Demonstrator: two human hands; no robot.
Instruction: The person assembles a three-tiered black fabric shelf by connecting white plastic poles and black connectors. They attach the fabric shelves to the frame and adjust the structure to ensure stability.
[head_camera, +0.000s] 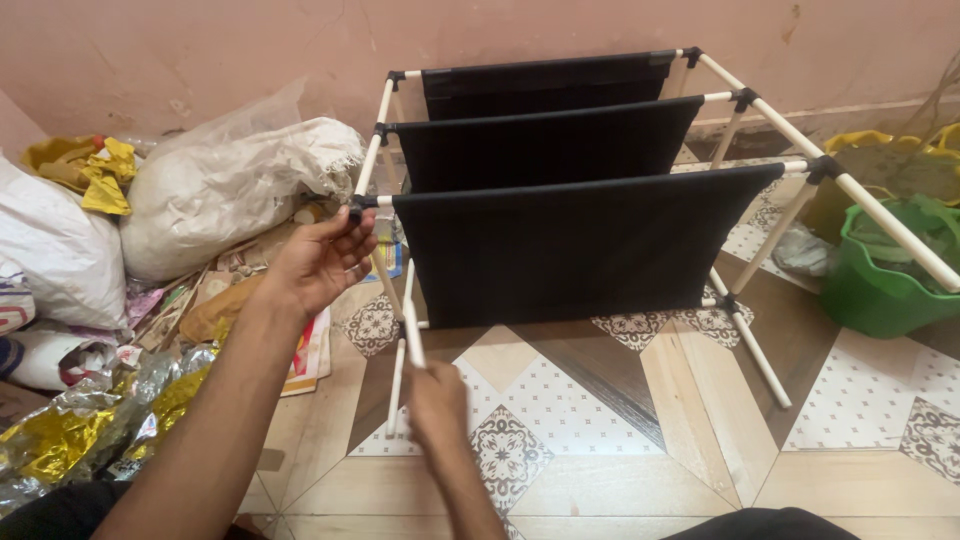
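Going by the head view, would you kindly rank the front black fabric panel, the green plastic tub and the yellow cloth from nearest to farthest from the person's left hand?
1. Front black fabric panel: just right of the left hand, which grips the rack's corner joint.
2. Yellow cloth: far left, atop the sacks.
3. Green plastic tub: far right, beyond the rack.

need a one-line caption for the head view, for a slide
Left hand grips a black corner joint of a white-tube rack with black fabric panels; right hand holds a loose white tube.

Left hand (318, 262) at rack joint (357, 207), right hand (436, 400) gripping white tube (410, 328)
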